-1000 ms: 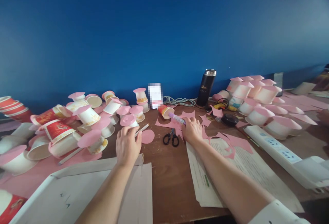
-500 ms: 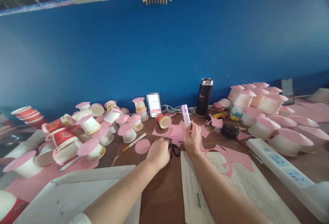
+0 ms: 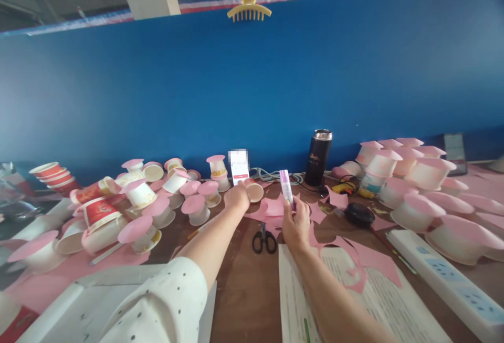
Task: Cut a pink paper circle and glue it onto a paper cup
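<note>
Upright in my right hand (image 3: 297, 223) is a glue stick (image 3: 286, 185) with a purple cap, the fingers closed around its lower end. My left hand (image 3: 237, 199) reaches forward to a red and white paper cup (image 3: 255, 191) lying on its side. The fingers curl at the cup's left end and are partly hidden; the cup's mouth faces me. Between my hands lie black-handled scissors (image 3: 264, 240) on the brown table (image 3: 246, 290). Pink paper scraps (image 3: 271, 208) spread near the glue stick. A pink disc seen earlier is now hidden by my left forearm.
Paper cups with pink discs (image 3: 196, 209) crowd the left; more capped cups (image 3: 417, 209) stand at right. A phone (image 3: 238, 167) leans by the blue partition (image 3: 197, 85). A black thermos (image 3: 318, 158), a round black case (image 3: 359, 214), a power strip (image 3: 444, 274) and printed sheets (image 3: 378, 301) lie around.
My left hand has left the scissors and moved forward to the lying cup, uncovering the scissors. My right hand keeps the glue stick in nearly the same place. The view has tilted slightly upward.
</note>
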{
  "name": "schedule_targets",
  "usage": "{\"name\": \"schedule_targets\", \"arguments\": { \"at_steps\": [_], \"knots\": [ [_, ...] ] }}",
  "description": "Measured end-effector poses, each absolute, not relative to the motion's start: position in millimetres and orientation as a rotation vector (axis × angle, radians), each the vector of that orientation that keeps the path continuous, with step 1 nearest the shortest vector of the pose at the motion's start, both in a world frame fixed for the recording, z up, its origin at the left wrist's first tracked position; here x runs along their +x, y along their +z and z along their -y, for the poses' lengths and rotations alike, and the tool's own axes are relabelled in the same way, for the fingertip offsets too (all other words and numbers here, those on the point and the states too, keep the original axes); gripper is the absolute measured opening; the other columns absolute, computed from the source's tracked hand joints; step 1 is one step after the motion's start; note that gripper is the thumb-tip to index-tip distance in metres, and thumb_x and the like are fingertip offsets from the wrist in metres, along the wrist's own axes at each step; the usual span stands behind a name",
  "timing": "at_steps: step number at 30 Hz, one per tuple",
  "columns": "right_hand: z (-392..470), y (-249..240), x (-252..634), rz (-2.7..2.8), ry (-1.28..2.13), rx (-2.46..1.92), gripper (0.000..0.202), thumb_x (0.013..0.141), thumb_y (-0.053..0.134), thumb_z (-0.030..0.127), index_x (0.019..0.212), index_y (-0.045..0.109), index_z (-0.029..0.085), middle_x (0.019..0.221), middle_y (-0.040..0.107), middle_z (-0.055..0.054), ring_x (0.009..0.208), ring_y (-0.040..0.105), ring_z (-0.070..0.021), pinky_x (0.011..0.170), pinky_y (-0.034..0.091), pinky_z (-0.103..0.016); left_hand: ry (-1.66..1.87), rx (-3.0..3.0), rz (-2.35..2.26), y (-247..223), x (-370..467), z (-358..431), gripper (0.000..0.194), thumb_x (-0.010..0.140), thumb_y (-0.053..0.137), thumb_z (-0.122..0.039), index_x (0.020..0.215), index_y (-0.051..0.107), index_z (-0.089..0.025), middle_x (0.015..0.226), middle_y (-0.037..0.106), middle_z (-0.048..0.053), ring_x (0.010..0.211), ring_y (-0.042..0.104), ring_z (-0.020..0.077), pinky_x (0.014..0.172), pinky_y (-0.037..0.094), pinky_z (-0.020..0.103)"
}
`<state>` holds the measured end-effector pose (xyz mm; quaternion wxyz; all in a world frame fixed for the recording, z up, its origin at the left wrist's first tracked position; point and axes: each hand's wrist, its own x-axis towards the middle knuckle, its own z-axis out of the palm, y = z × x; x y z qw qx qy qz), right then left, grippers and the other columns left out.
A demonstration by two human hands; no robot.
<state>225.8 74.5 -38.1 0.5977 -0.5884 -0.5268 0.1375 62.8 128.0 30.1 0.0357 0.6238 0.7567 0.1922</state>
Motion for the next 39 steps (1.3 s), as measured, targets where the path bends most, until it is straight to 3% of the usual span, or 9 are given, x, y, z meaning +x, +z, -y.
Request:
{"name": "schedule_targets", "arguments": {
  "at_steps": [4,9,12,16,24,31,33,36,39],
  "knots": [
    [-74.9,-37.1,225.4,1.233,0.326,-1.373,0.042,0.089,0.043,0.048,0.11,0.06,0.016,0.099,0.056,-0.012,0.092,0.052,-0.0258,0.077,0.044,-0.039,0.685,1.894,-2.378,36.8,36.3,-108.8,0.022,0.088,0.041,-0.027,0.105,0.053,-0.021,0.096,0.07,0.012,0.088,0.067,0.0297,0.066,0.046,0.036],
    [-76.8,-38.2,225.0,1.222,0.34,-1.356,0.039,0.087,0.046,0.046,0.108,0.061,0.016,0.097,0.056,-0.011,0.091,0.053,-0.0249,0.075,0.046,-0.038,1.076,1.995,-2.111,20.3,9.8,-55.3,0.019,0.076,0.06,-0.028,0.084,0.044,-0.023,0.082,0.066,0.004,0.077,0.065,0.0234,0.062,0.043,0.03],
    [-76.3,-39.2,224.7,1.24,0.318,-1.345,0.038,0.087,0.047,0.046,0.107,0.061,0.017,0.096,0.057,-0.01,0.089,0.053,-0.0239,0.076,0.047,-0.038,1.071,2.152,-2.003,-0.3,9.6,-27.1,0.02,0.076,0.057,-0.021,0.079,0.038,-0.024,0.075,0.058,0.001,0.07,0.061,0.0208,0.061,0.042,0.03],
    [-74.6,-40.0,224.6,1.298,0.276,-1.327,0.036,0.086,0.048,0.045,0.106,0.062,0.017,0.096,0.059,-0.01,0.088,0.054,-0.0233,0.076,0.048,-0.038,0.908,2.354,-1.977,-14.7,13.5,-9.2,0.021,0.074,0.049,-0.007,0.078,0.036,-0.024,0.078,0.055,0.003,0.074,0.059,0.0215,0.066,0.043,0.031],
    [-73.5,-37.3,225.0,1.356,0.228,-1.335,0.036,0.085,0.049,0.045,0.103,0.063,0.017,0.093,0.061,-0.009,0.084,0.054,-0.0227,0.074,0.048,-0.038,0.691,2.5,-1.898,-15.6,-6.4,2.9,0.022,0.079,0.042,-0.002,0.091,0.047,-0.02,0.093,0.06,0.009,0.089,0.062,0.0239,0.076,0.047,0.034],
    [-72.5,-35.4,224.6,1.381,0.246,-1.35,0.037,0.086,0.049,0.045,0.106,0.063,0.017,0.092,0.062,-0.009,0.085,0.055,-0.0226,0.074,0.048,-0.037,0.687,2.46,-1.908,-3.7,-24.0,20.6,0.05,0.068,0.041,0.005,0.108,0.056,-0.022,0.109,0.065,0.009,0.105,0.06,0.0268,0.086,0.048,0.039],
    [-72.6,-35.2,223.8,1.375,0.25,-1.358,0.037,0.085,0.049,0.045,0.105,0.064,0.017,0.092,0.061,-0.009,0.085,0.055,-0.0224,0.075,0.047,-0.037,0.869,2.383,-1.898,5.6,-29.8,22.6,0.047,0.073,0.042,0.001,0.109,0.057,-0.025,0.109,0.067,0.006,0.105,0.06,0.025,0.088,0.048,0.039],
    [-72.4,-34.6,222.5,1.386,0.236,-1.356,0.036,0.084,0.05,0.044,0.104,0.065,0.018,0.092,0.061,-0.008,0.086,0.055,-0.0228,0.077,0.047,-0.038,1.18,2.101,-1.853,17.5,-34.6,23.6,0.019,0.088,0.047,-0.02,0.101,0.06,-0.024,0.101,0.07,0.005,0.094,0.065,0.0212,0.084,0.051,0.035],
    [-71.8,-34.2,221.9,1.411,0.243,-1.345,0.035,0.085,0.05,0.044,0.106,0.065,0.019,0.094,0.062,-0.008,0.085,0.055,-0.0218,0.076,0.047,-0.037,1.264,1.895,-1.7,20.7,-31.9,26.6,0.034,0.087,0.054,-0.041,0.115,0.056,-0.022,0.111,0.067,0.009,0.098,0.065,0.021,0.082,0.053,0.034]
  ]
}}
